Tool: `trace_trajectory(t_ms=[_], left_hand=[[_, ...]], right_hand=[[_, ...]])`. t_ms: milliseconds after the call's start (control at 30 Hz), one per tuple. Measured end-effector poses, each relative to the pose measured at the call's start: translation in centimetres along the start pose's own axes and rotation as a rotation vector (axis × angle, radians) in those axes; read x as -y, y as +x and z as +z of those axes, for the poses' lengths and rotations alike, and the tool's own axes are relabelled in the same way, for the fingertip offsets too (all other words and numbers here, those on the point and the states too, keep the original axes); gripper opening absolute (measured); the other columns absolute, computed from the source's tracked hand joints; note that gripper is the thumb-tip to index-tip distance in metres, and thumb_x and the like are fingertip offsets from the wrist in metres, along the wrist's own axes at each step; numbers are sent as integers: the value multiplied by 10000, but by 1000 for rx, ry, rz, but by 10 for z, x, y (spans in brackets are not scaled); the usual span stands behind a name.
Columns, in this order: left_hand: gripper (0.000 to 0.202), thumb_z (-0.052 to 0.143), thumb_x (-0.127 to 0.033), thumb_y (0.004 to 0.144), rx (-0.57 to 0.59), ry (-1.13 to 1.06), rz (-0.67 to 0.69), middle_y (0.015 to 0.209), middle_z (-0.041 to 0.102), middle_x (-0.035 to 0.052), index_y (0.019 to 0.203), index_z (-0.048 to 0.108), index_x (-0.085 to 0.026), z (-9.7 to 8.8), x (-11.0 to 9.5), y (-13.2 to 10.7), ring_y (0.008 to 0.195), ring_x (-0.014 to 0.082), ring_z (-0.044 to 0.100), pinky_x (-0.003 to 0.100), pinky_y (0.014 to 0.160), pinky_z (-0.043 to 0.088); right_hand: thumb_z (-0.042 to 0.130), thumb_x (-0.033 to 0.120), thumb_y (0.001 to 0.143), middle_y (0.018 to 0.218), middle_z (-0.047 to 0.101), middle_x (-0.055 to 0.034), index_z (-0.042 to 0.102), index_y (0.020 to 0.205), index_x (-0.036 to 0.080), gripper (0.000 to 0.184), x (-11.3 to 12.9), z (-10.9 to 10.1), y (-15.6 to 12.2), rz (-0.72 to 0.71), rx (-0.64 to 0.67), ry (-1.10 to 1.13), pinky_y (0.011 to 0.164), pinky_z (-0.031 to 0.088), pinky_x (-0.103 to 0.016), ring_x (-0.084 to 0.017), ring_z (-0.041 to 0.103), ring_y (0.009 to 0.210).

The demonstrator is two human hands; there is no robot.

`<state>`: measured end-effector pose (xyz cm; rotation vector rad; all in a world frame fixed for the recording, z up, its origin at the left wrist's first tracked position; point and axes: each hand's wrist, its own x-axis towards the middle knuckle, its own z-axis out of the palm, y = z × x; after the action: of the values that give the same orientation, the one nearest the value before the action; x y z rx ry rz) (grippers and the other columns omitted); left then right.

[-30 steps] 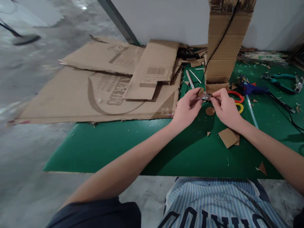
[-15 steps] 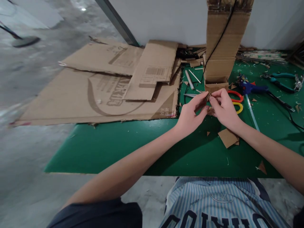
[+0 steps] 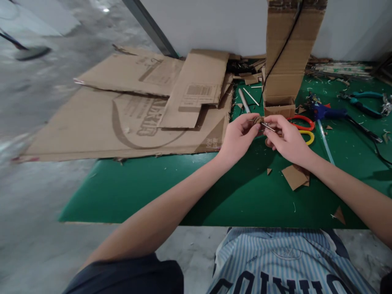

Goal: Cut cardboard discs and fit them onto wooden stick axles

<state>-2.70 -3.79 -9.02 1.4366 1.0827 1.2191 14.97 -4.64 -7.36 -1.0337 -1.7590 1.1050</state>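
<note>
My left hand [image 3: 240,136] is closed, its thumb and fingertips pinching a small brown piece of cardboard [image 3: 259,120], which looks rolled or folded. My right hand [image 3: 288,139] meets it from the right, fingers closed on a thin metallic rod [image 3: 268,127] whose tip points at the cardboard piece. The rod's exact kind cannot be made out, and the fingers partly cover both things. Just beyond my right hand lie scissors with one red handle loop [image 3: 303,122] and one yellow loop [image 3: 308,137]; their blades are hidden. Small cardboard squares [image 3: 294,177] rest below my right wrist.
A tall cardboard structure [image 3: 292,49] with a black cable stands beyond my hands. Large cardboard sheets [image 3: 76,126] cover the left of the green table [image 3: 137,183]. To the right are a blue glue gun [image 3: 329,112] with a clear glue stick, and teal-handled pliers [image 3: 364,96].
Both hands have shifted slightly left. The thin metallic rod now shows between them, and the cardboard piece is turned differently. The things on the table stay in place.
</note>
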Motion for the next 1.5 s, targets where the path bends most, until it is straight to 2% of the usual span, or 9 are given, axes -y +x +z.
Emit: trace_trajectory(t_ms=[133, 267, 400, 567, 733, 867, 1000, 1200, 1500], left_hand=[[247, 570, -160, 949, 53, 22, -25, 1101, 784, 88, 1182, 647, -137, 1, -2, -1, 1009, 165, 765, 345, 942, 645], [165, 576, -170, 958, 74, 113, 29, 1052, 780, 79, 1102, 653, -141, 2, -5, -2, 958, 156, 761, 318, 897, 644], [150, 560, -230, 988, 103, 33, 12, 1058, 766, 91, 1097, 621, -147, 1, -6, -4, 936, 161, 765, 346, 907, 658], [204, 578, -289, 988, 123, 88, 86, 1135, 759, 111, 1133, 622, -153, 1, -7, -8, 1060, 199, 755, 365, 953, 636], [174, 567, -250, 977, 149, 82, 58, 1071, 768, 89, 1109, 626, -153, 2, -8, -8, 978, 181, 764, 357, 912, 644], [158, 558, -272, 992, 151, 43, 18, 1030, 765, 74, 1072, 632, -157, 2, -7, -6, 933, 169, 764, 365, 917, 652], [202, 577, -333, 1000, 137, 120, 39, 1017, 771, 85, 1065, 643, -153, 1, -7, -7, 890, 171, 759, 355, 860, 658], [231, 567, -360, 1004, 94, 299, 130, 1116, 777, 109, 1071, 687, -175, 0, -7, -11, 1004, 200, 743, 349, 886, 631], [168, 579, -297, 984, 153, 123, 9, 1028, 764, 74, 1074, 645, -172, 4, -6, -9, 880, 162, 746, 316, 801, 645]], right_hand=[[575, 303, 964, 1069, 715, -97, 548, 1140, 233, 191, 2, -3, -2, -129, -7, -109, 716, 584, -377, -237, 710, 952], [573, 277, 949, 1047, 710, -94, 568, 1108, 231, 166, -1, -3, -2, -224, -20, -193, 720, 579, -372, -244, 705, 978], [569, 278, 928, 1025, 692, -98, 558, 1101, 219, 183, -2, -3, 0, -176, -83, -189, 622, 542, -333, -232, 684, 930], [602, 292, 894, 1016, 679, -89, 568, 1045, 217, 171, -2, -3, 2, -110, -100, -139, 648, 561, -351, -213, 659, 873], [646, 359, 885, 938, 694, -52, 590, 998, 230, 181, -4, -5, 3, -58, -86, -54, 666, 567, -355, -197, 654, 827], [646, 352, 880, 942, 681, -57, 589, 972, 227, 165, -6, -5, 4, -31, -71, -30, 655, 554, -358, -203, 658, 837], [624, 299, 871, 913, 665, -48, 568, 942, 229, 115, -4, -3, 4, -38, -52, -30, 671, 544, -369, -200, 643, 821], [626, 258, 846, 845, 633, -21, 522, 891, 241, 114, -5, 2, 3, -62, -62, -54, 645, 516, -360, -175, 595, 731], [604, 219, 829, 824, 621, -5, 512, 889, 245, 112, -9, 0, 4, -92, -91, -99, 681, 521, -357, -164, 588, 727]])
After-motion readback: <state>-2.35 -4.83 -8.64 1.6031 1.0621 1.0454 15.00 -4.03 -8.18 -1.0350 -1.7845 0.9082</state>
